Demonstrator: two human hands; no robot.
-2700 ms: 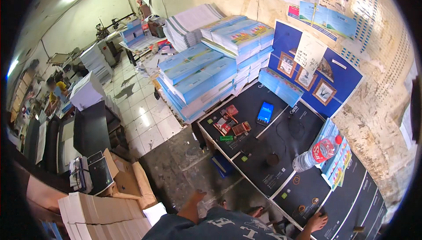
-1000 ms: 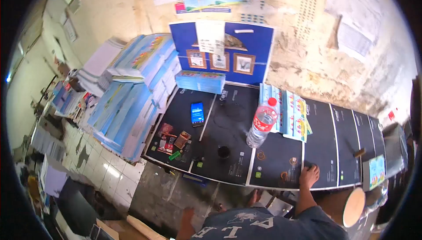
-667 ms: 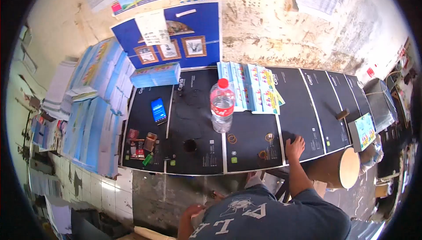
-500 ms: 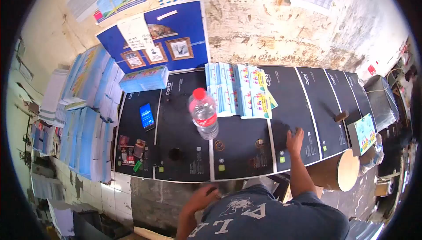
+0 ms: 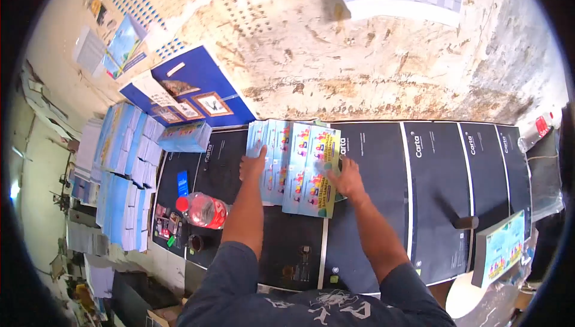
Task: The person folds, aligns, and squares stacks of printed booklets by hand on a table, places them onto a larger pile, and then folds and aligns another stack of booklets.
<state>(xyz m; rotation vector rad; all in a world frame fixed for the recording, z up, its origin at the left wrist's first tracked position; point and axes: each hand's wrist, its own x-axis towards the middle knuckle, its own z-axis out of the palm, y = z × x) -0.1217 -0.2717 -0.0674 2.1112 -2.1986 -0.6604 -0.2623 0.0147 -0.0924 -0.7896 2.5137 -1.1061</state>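
Several rows of printed booklets (image 5: 299, 168), light blue with colourful figures and a yellow strip, lie overlapping on the dark table boards. My left hand (image 5: 253, 164) grips their left edge, thumb on top. At the opposite edge, my right hand (image 5: 348, 178) closes against the yellow side, thumb over the covers; its lower fingers are partly hidden. A plastic bottle (image 5: 206, 210) with a red cap and label is left of my left forearm, its cap towards the left. Near the bottle lies a phone (image 5: 182, 183) with a lit blue screen.
Tall stacks of printed paper (image 5: 123, 198) rise on the left. A blue board (image 5: 233, 108) leans on the wall. To the right are a mallet (image 5: 466, 223), a thick booklet block (image 5: 500, 249) by the table edge, and a second bottle (image 5: 535, 132). Black boards (image 5: 374, 207) cover the table.
Both hands have come up onto the booklets; before, my left was by my body and my right over the table. The right-hand booklets jut nearer to me. The view has shifted.
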